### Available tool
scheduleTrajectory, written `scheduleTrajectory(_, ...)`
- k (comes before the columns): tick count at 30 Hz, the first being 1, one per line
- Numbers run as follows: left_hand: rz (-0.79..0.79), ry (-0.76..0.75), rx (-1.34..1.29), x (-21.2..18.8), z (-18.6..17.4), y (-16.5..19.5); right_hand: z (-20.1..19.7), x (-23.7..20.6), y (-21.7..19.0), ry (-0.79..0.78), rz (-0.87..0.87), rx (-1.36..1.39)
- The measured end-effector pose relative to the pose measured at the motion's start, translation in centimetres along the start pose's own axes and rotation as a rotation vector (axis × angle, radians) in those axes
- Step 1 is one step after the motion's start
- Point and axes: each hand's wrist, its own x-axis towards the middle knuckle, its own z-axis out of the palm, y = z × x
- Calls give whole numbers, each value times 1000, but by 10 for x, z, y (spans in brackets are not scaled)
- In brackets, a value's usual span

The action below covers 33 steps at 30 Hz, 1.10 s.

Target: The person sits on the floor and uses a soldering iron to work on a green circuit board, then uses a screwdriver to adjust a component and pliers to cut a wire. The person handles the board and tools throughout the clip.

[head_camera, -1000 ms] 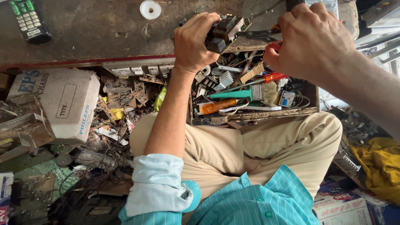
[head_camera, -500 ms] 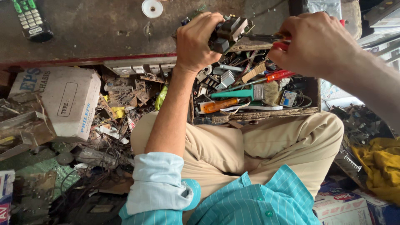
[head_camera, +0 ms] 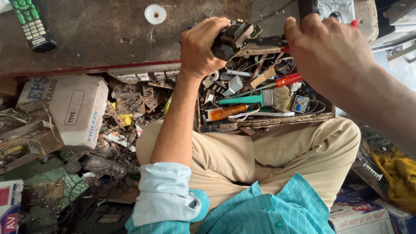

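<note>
My left hand (head_camera: 203,45) grips a dark, blocky electronic part (head_camera: 234,39) at the front edge of the worn workbench (head_camera: 95,39). My right hand (head_camera: 329,52) is closed just to the right of it, above an open wooden drawer (head_camera: 268,123). A bit of a red-handled tool (head_camera: 354,22) shows past its fingers, and the tool's tip is hidden. The drawer rests over my lap. It holds a green-handled brush (head_camera: 242,99), an orange screwdriver (head_camera: 227,112), a red screwdriver (head_camera: 288,80) and several small metal parts.
A remote control (head_camera: 32,24) and a white round disc (head_camera: 155,14) lie on the bench. Below on the left are a cardboard box (head_camera: 69,108), loose circuit boards and tangled wires (head_camera: 108,169). A yellow cloth (head_camera: 396,173) and boxes sit at the right.
My right hand has shifted up and right toward the bench edge, and now covers most of the red tool. The left hand has kept its grip on the dark part.
</note>
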Motion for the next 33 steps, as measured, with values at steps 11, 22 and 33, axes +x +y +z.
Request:
scheduleTrajectory(11, -14, 35, -88, -5, 5, -23, -5, -32, 15, 309, -85, -264)
scheduleTrajectory(22, -72, 42, -123, -1, -7, -9, 29, -84, -8, 160, -177, 83)
scheduleTrajectory(33, -45, 101, 224, -2, 36, -6, 20, -67, 1, 91, 101, 254)
